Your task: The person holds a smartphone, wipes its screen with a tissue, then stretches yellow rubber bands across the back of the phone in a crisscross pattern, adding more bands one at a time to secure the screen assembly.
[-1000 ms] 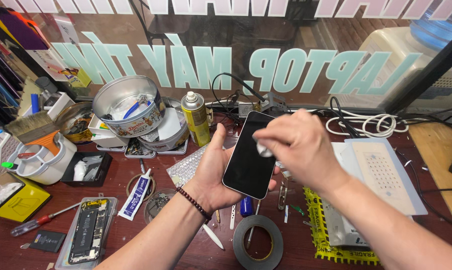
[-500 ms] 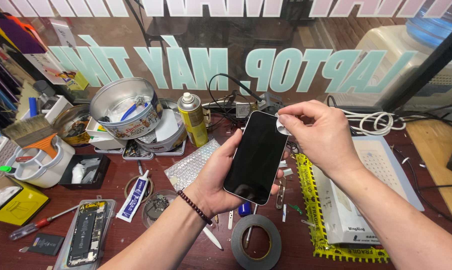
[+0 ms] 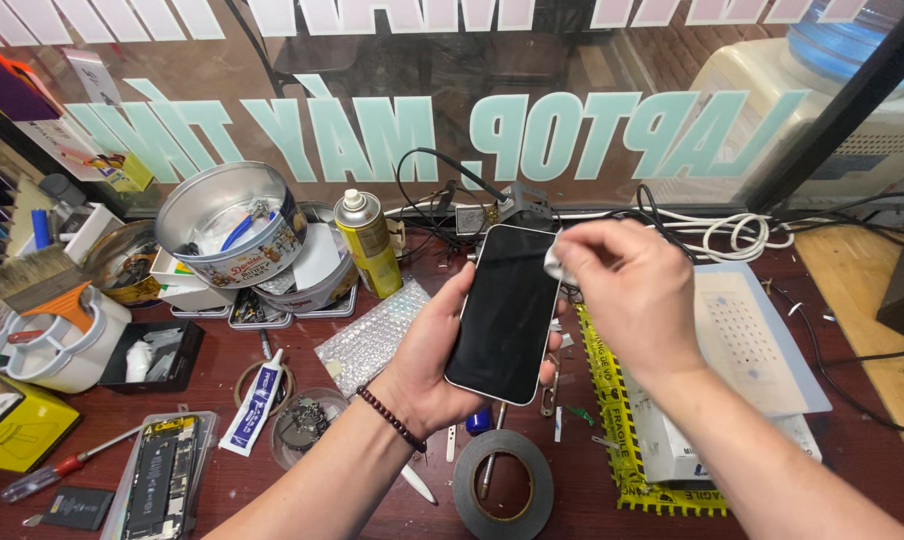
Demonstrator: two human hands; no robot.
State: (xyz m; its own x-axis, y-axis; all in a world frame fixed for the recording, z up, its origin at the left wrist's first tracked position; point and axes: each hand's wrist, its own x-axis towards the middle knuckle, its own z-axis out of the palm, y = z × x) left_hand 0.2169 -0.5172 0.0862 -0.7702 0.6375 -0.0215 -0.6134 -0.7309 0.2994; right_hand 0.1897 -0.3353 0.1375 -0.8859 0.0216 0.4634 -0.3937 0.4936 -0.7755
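Lettered window [image 3: 452,110] behind cluttered workbench [image 3: 862,470]

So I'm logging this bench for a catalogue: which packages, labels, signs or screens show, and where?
Phone: dark blank screen, held in left hand.
Window lettering: pale, mirrored, behind bench.
Spray can: yellow label, centre-left.
Round tin: printed band, left.
Tube: white and blue, lying front-left.
Yellow box: far left.

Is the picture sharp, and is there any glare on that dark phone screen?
Head view: evenly lit and mostly sharp; the phone screen shows only a faint sheen, no harsh glare; the right hand is slightly motion-blurred; the window glass behind carries soft reflections.
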